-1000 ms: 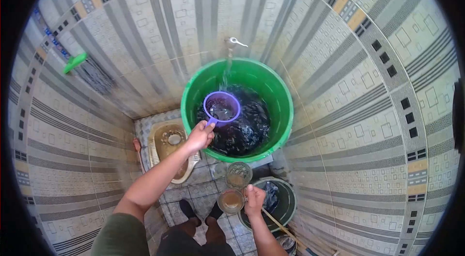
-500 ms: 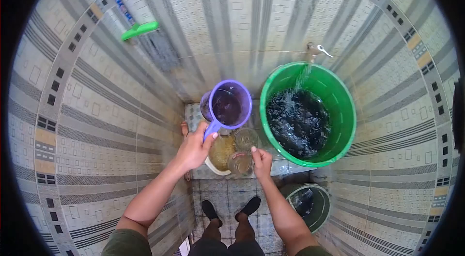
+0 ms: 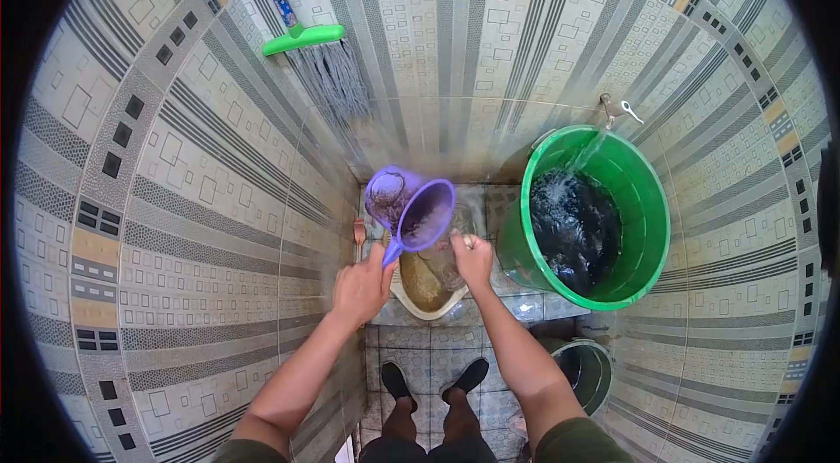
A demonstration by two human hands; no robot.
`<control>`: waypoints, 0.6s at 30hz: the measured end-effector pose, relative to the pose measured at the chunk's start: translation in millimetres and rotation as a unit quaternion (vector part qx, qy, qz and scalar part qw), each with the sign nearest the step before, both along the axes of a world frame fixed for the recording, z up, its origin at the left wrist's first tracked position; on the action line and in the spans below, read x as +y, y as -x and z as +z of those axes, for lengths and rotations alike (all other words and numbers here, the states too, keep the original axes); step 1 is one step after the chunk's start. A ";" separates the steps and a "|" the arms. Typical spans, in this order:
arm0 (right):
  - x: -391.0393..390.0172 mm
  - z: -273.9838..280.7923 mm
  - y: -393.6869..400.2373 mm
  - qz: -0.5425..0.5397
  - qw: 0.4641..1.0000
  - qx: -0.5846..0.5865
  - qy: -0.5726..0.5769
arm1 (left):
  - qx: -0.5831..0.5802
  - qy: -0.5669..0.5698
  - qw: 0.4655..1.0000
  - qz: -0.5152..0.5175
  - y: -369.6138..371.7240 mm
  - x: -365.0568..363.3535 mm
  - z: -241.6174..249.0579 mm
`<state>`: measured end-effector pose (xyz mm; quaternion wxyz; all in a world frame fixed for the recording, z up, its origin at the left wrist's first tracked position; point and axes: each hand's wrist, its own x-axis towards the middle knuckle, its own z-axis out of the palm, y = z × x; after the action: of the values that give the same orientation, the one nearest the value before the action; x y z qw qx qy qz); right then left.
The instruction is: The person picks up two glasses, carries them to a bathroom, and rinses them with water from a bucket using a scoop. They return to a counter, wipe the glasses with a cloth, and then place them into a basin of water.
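Note:
My left hand is closed round the handle of a purple water dipper, which is tilted with its mouth toward my right hand. My right hand is closed beside the dipper, holding a clear glass mug that is blurred and partly hidden by the fingers. Another clear glass shape, hard to make out, lies behind it. Below both hands is a squat toilet pan with yellowish stains. Left of the dipper stands another purple container, partly covered by it.
Water runs from a wall tap into a large green bucket at right. A darker bucket stands on the floor below it. A green-headed mop leans on the tiled wall. A brush-like item lies at the left wall.
The dipper, held level with dark water in it, has tipped to the right toward the glass mug. My right hand has risen nearer to it. The whole view has shifted.

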<state>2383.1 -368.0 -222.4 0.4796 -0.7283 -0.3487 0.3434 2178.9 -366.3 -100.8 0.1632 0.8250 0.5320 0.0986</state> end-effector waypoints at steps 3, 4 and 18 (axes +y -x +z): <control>12.4 -3.7 6.4 -0.002 1.000 -0.022 0.004 | 0.037 0.019 0.999 0.009 6.4 -3.2 -3.8; 15.8 -7.0 8.1 0.002 0.999 -0.043 -0.001 | 0.039 0.020 0.999 0.009 8.2 -3.2 -6.7; 52.9 -18.5 14.2 0.238 0.907 -0.326 0.123 | 0.053 -0.051 0.997 0.018 -1.2 20.7 -12.2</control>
<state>2368.9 -315.1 -240.9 0.1502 -0.7481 -0.6038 0.2309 2180.1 -345.6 -113.0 0.0906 0.8266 0.5489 0.0851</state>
